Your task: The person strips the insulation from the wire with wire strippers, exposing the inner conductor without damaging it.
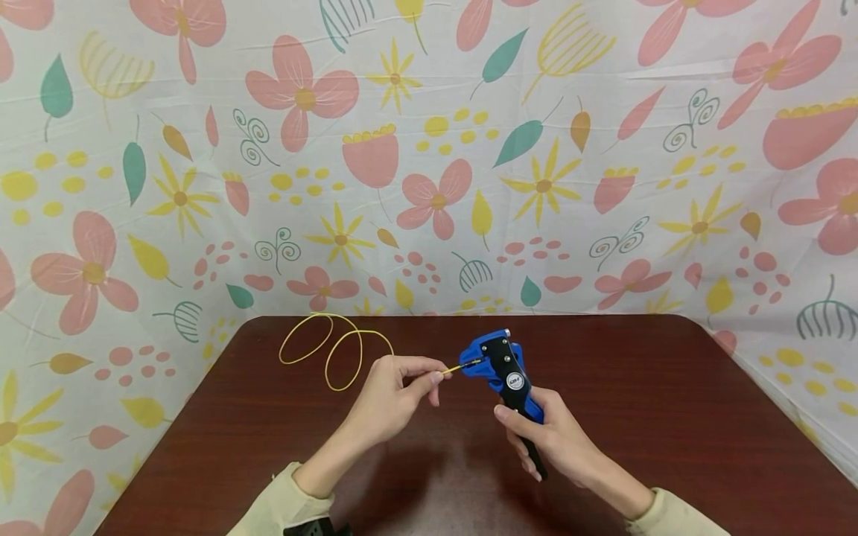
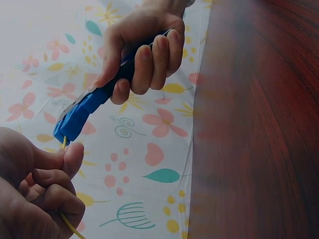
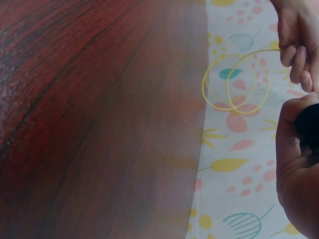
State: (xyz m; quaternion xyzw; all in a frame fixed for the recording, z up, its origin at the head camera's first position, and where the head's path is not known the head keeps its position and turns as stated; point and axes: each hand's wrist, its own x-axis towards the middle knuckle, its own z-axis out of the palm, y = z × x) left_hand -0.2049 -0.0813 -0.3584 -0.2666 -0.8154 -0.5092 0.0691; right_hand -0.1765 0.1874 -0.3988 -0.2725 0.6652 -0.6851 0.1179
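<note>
A thin yellow wire (image 1: 340, 389) is pinched near its end between the thumb and fingers of my left hand (image 1: 385, 398). Its short front end runs into the mouth of a blue and black wire stripper (image 1: 496, 361). My right hand (image 1: 559, 435) grips the stripper by its handles, fingers wrapped round them, head tilted up and left. In the left wrist view the wire enters the stripper's blue head (image 2: 75, 119) just beyond the left fingertips. The rest of the wire trails behind the left hand in loose loops, also visible in the right wrist view.
A dark reddish-brown table (image 1: 670, 394) lies under both hands. Behind it and at the sides hangs a white cloth (image 1: 429, 112) printed with flowers and leaves. Pale sleeves (image 1: 284, 502) cover both forearms, and a black device (image 1: 311, 528) sits at the left wrist.
</note>
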